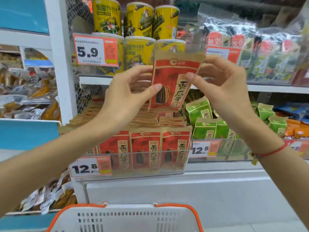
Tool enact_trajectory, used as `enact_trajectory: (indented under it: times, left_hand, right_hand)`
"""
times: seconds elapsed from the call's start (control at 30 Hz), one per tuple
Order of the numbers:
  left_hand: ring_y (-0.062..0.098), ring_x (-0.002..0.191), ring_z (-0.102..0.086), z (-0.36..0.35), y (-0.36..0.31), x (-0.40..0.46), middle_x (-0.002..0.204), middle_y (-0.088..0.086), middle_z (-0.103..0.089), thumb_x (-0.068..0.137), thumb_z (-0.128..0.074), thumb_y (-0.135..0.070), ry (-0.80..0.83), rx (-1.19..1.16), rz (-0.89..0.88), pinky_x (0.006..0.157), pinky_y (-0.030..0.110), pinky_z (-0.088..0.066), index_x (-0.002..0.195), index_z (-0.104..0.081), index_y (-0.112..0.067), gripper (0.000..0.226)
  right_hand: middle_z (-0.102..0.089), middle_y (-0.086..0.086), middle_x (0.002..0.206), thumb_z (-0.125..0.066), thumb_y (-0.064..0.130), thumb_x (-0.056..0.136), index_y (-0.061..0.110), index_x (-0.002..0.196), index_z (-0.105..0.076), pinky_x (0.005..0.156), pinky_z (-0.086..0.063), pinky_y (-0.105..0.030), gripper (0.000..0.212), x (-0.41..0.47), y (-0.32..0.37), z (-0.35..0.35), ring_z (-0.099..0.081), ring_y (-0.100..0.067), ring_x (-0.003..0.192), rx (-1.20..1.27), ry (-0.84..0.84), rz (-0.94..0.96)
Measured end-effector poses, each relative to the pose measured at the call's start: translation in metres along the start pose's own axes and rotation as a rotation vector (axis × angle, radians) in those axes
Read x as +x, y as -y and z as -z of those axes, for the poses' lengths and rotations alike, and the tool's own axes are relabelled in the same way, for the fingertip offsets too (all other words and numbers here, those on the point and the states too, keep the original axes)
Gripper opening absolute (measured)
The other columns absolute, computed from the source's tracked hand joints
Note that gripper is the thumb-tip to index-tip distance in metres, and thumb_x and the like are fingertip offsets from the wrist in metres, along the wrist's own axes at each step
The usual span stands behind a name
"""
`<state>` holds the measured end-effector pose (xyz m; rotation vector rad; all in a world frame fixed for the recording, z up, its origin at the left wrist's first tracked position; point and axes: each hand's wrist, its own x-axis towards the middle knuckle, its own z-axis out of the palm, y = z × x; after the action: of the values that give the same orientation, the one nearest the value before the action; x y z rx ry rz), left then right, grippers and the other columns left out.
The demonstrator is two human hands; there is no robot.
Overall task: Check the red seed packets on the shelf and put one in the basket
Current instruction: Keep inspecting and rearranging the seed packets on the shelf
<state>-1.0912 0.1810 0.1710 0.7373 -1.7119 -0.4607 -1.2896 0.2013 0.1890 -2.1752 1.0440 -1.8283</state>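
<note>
In the head view, a flat, kraft-edged red seed packet (173, 84) is pinched upright between the left hand (128, 91) and right hand (222, 84), above shelved red packets (145, 148). Below, a perforated white basket (127, 218) is seen.

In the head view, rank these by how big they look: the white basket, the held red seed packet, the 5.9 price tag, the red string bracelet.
1. White basket, largest, though nearest the camera and cut off by the frame.
2. Held red seed packet, pinched by the left hand and right hand.
3. 5.9 price tag.
4. Red string bracelet, smallest.
</note>
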Motion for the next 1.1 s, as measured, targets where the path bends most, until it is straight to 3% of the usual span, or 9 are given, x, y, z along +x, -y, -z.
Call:
enact_trajectory:
  times: [0.13,0.23,0.33,0.5,0.6,0.7,0.8,0.97,1.1]
  left_hand:
    - [-0.004,0.092,-0.065,-0.016,0.026,0.011,0.096,-0.016,-0.068,0.085,-0.072,-0.017,0.035,0.078,0.006,0.084,0.013,-0.049,0.096,-0.060,-0.034,0.023]
    - [0.001,0.096,-0.067,-0.025,0.050,0.017,0.098,-0.011,-0.071,0.084,-0.074,-0.014,0.060,0.126,0.040,0.093,0.028,-0.053,0.101,-0.062,-0.026,0.024]
    - [0.005,0.102,-0.063,-0.030,0.063,0.024,0.099,-0.018,-0.069,0.084,-0.073,-0.031,0.076,0.321,0.071,0.093,0.040,-0.051,0.100,-0.063,-0.031,0.020]
    - [0.008,0.102,-0.063,-0.037,0.063,0.040,0.103,-0.018,-0.070,0.083,-0.072,-0.041,0.088,0.362,0.103,0.091,0.041,-0.050,0.102,-0.069,-0.036,0.020]
    - [0.003,0.087,-0.062,-0.038,0.062,0.049,0.095,-0.016,-0.072,0.081,-0.073,-0.041,0.104,0.380,0.083,0.085,0.038,-0.052,0.097,-0.070,-0.033,0.018]
    - [0.004,0.095,-0.064,-0.038,0.068,0.051,0.092,-0.016,-0.071,0.078,-0.076,-0.039,0.162,0.440,0.096,0.085,0.035,-0.051,0.088,-0.069,-0.033,0.014]
    - [0.007,0.104,-0.062,-0.037,0.076,0.050,0.096,-0.014,-0.071,0.078,-0.077,-0.036,0.226,0.504,0.124,0.084,0.031,-0.047,0.094,-0.071,-0.031,0.018]
    - [0.003,0.091,-0.065,-0.026,0.071,0.060,0.093,-0.013,-0.072,0.080,-0.075,-0.039,0.223,0.442,0.076,0.082,0.031,-0.050,0.096,-0.071,-0.028,0.019]
    - [0.004,0.096,-0.066,-0.022,0.076,0.060,0.098,-0.012,-0.073,0.079,-0.076,-0.039,0.327,0.444,0.094,0.091,0.040,-0.052,0.099,-0.071,-0.028,0.023]
  right_hand:
    - [-0.068,0.015,0.088,-0.070,0.014,0.086,0.021,0.098,-0.066,0.081,-0.049,-0.020,0.015,-0.004,-0.030,-0.005,-0.065,0.000,0.084,-0.243,-0.075,0.111]
    - [-0.070,0.012,0.085,-0.071,0.020,0.085,0.024,0.097,-0.067,0.076,-0.055,-0.039,0.013,-0.008,-0.054,-0.010,-0.067,-0.007,0.083,-0.395,-0.054,0.106]
    - [-0.070,0.008,0.085,-0.069,0.026,0.083,0.026,0.095,-0.064,0.076,-0.052,-0.045,0.013,-0.007,-0.072,-0.012,-0.066,-0.020,0.082,-0.540,-0.010,0.086]
    - [-0.064,0.006,0.083,-0.068,0.029,0.087,0.019,0.091,-0.064,0.083,-0.032,-0.031,0.011,-0.003,-0.076,-0.008,-0.057,-0.019,0.083,-0.643,-0.045,0.114]
    - [-0.062,0.008,0.083,-0.068,0.030,0.087,0.020,0.091,-0.065,0.082,-0.026,-0.026,0.011,0.004,-0.072,-0.002,-0.055,-0.018,0.086,-0.654,-0.048,0.107]
    - [-0.060,0.013,0.083,-0.070,0.029,0.085,0.024,0.091,-0.066,0.079,-0.025,-0.028,0.009,0.005,-0.077,-0.001,-0.056,-0.020,0.090,-0.717,0.033,0.098]
    - [-0.055,0.015,0.079,-0.067,0.027,0.087,0.021,0.093,-0.065,0.075,-0.024,-0.028,0.008,0.003,-0.079,-0.009,-0.056,-0.021,0.087,-0.761,0.106,0.132]
    - [-0.067,0.004,0.084,-0.060,0.030,0.093,0.016,0.094,-0.062,0.074,-0.022,-0.028,0.015,0.021,-0.074,-0.007,-0.054,-0.019,0.083,-0.736,0.076,0.186]
    - [-0.072,0.005,0.087,-0.060,0.035,0.092,0.019,0.095,-0.063,0.079,-0.028,-0.032,0.017,0.025,-0.080,-0.006,-0.054,-0.016,0.083,-0.723,0.162,0.109]
